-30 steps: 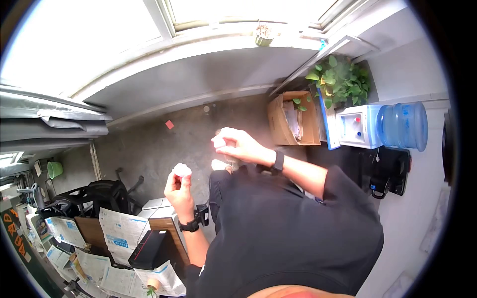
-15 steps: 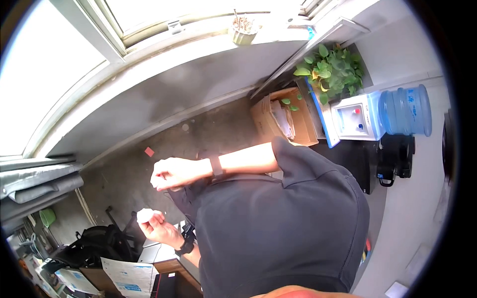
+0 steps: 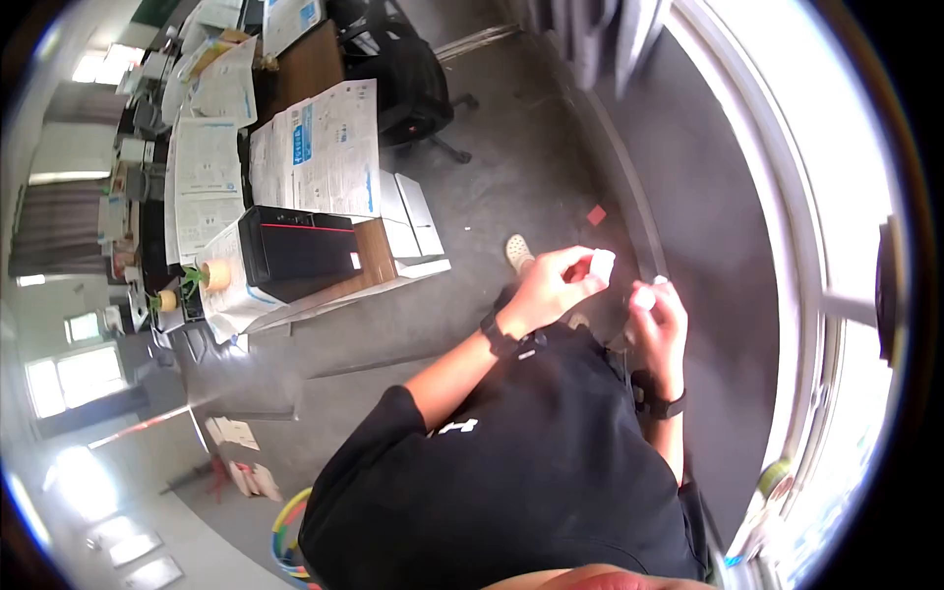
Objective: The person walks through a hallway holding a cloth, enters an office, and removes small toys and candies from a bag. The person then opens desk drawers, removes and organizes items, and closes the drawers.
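Note:
My left hand (image 3: 551, 292), with a dark watch on its wrist, pinches a small white object (image 3: 602, 264) between thumb and fingertips. The object looks rounded, but its kind is too washed out to tell. Close beside it on the right, my right hand (image 3: 661, 320) has its fingers curled together, with a dark band at the wrist. A tiny pale spot shows at its fingertips, and what it holds, if anything, I cannot make out. Both hands are in the air in front of my dark shirt, a short gap apart.
A desk holds newspaper sheets (image 3: 334, 147) and a black computer case (image 3: 300, 253). A black office chair (image 3: 408, 93) stands behind. A red square (image 3: 596, 214) lies on the grey floor. To the right run a wall and a bright window (image 3: 836, 147); a curtain (image 3: 600, 39) hangs at the top.
My body and view have turned, so the desk now lies to the left and the window to the right. The white object stays in my left hand, and my hands are closer together.

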Tool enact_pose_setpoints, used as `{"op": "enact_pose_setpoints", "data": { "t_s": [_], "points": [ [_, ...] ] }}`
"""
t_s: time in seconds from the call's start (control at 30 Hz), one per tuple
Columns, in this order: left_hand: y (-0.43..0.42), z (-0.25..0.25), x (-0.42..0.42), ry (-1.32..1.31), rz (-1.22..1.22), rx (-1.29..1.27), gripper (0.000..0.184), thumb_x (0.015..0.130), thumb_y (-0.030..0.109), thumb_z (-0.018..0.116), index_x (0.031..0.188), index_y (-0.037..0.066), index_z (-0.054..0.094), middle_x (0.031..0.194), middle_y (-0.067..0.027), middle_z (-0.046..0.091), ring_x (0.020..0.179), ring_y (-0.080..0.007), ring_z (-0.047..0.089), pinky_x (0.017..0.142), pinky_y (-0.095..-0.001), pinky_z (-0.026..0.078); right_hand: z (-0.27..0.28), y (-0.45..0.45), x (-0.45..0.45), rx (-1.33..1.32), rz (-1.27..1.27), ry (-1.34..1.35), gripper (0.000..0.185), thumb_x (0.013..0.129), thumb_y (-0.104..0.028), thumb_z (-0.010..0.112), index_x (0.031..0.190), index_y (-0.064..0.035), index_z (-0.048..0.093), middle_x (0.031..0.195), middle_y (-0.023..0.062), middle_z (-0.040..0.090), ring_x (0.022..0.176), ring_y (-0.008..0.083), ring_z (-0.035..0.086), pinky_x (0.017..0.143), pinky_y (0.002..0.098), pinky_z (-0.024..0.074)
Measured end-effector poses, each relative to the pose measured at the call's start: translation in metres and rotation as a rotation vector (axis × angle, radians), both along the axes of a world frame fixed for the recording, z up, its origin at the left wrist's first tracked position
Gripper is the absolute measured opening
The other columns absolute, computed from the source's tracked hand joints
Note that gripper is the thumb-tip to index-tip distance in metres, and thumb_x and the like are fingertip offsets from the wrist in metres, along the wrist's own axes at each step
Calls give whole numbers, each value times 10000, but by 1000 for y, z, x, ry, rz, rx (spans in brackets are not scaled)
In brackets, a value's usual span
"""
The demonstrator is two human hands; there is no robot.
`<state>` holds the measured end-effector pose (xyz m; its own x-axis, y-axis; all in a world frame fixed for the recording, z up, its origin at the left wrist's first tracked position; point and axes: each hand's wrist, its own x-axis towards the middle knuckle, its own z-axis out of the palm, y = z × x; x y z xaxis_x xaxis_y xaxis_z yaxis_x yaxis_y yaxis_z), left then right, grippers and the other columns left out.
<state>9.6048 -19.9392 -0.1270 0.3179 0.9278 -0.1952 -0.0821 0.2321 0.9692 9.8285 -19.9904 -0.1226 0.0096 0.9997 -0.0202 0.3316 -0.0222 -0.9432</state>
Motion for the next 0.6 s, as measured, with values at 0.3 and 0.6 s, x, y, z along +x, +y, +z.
{"op": "enact_pose_setpoints", "data": {
  "t_s": [0.3, 0.6],
  "points": [
    [92, -11, -169, 184, 504, 23, 259, 923, 137, 768, 1127, -4, 697, 854, 17, 683, 769, -56, 602, 703, -245, 499, 0, 211, -157, 122, 543, -127, 302, 878, -123, 771, 1157, -16, 724, 896, 89, 643, 792, 235, 630, 729, 328, 509],
    [162, -13, -212, 449, 432, -181, 191, 884, 96, 787, 873, -4, 624, 699, 47, 502, 668, -42, 438, 598, -242, 376, -26, 317, -224, -37, 563, 79, 273, 885, -124, 784, 1135, -20, 746, 961, 73, 668, 728, 180, 620, 695, 290, 506]
  ]
}}
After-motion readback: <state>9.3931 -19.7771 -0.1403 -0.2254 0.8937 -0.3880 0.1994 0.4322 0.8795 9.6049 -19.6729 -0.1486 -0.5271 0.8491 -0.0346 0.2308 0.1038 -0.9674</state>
